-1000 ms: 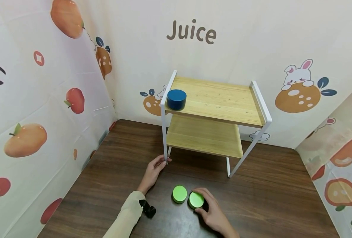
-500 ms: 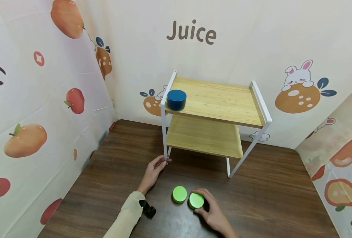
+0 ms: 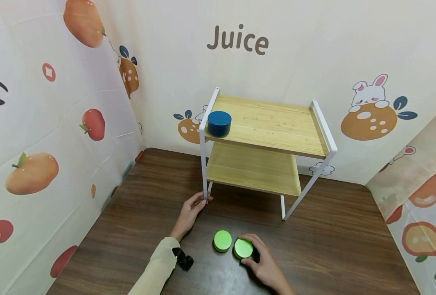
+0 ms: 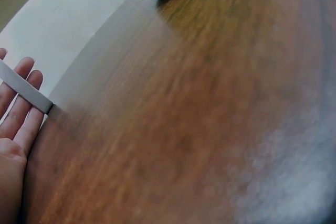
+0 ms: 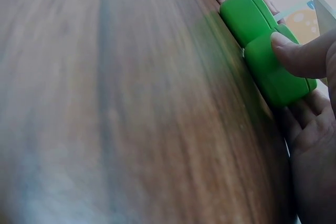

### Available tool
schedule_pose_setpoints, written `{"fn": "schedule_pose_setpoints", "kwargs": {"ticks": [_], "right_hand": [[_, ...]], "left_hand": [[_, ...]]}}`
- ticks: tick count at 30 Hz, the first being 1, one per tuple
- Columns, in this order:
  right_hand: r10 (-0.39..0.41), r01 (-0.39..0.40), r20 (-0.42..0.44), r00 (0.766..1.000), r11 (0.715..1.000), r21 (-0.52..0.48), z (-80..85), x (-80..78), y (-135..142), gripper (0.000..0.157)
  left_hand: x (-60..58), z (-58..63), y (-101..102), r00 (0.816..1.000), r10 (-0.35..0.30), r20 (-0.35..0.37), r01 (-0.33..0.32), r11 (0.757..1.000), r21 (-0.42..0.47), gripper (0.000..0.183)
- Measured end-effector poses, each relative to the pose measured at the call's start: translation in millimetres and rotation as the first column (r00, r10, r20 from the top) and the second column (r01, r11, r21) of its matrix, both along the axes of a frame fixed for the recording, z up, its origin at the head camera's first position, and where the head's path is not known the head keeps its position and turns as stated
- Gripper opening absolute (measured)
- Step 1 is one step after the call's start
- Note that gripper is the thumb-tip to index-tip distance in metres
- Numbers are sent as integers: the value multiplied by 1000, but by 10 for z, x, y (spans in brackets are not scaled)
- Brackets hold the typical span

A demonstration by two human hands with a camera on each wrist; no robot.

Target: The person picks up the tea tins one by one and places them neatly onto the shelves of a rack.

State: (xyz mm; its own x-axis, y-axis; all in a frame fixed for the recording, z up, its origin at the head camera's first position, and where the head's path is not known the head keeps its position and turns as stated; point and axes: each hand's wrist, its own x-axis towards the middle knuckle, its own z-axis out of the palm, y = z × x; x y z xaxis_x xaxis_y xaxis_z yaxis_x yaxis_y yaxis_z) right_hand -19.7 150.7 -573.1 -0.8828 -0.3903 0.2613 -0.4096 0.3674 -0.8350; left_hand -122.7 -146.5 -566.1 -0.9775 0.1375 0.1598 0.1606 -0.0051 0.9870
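Two round green tins with lids stand side by side on the brown table. My right hand [image 3: 263,264] grips the right tin [image 3: 243,248], thumb [image 5: 296,56] on its near side and fingers on the far side. The left tin [image 3: 222,241] stands beside it, untouched by the hand. My left hand [image 3: 190,213] holds the foot of the white shelf leg [image 3: 204,176], with fingers behind it and the thumb at its front. In the left wrist view the leg crosses the fingers [image 4: 23,106]. A blue round tin [image 3: 219,123] sits on the top shelf's left end.
The two-tier rack has a light wood top shelf [image 3: 273,123] and a lower shelf [image 3: 252,168] between white metal frames. Its slanted right leg [image 3: 306,190] reaches the table [image 3: 335,229]. A fruit-print cloth [image 3: 159,73] hangs behind and at both sides.
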Motion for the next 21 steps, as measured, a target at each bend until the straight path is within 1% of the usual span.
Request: {"fn": "schedule_pose_setpoints", "kwargs": {"ticks": [4, 11, 21], "right_hand": [[4, -4, -22, 1000, 1000, -6, -9, -2, 0, 67], [-6, 6, 4, 1000, 1000, -4, 2, 4, -3, 68], [-17, 17, 7, 1000, 1000, 1, 15, 2, -6, 66]], "left_hand": [[1, -1, -5, 1000, -6, -7, 6, 1000, 8, 40], [0, -6, -3, 1000, -3, -7, 3, 1000, 11, 40], [-10, -5, -3, 1000, -6, -1, 6, 1000, 15, 40]]}}
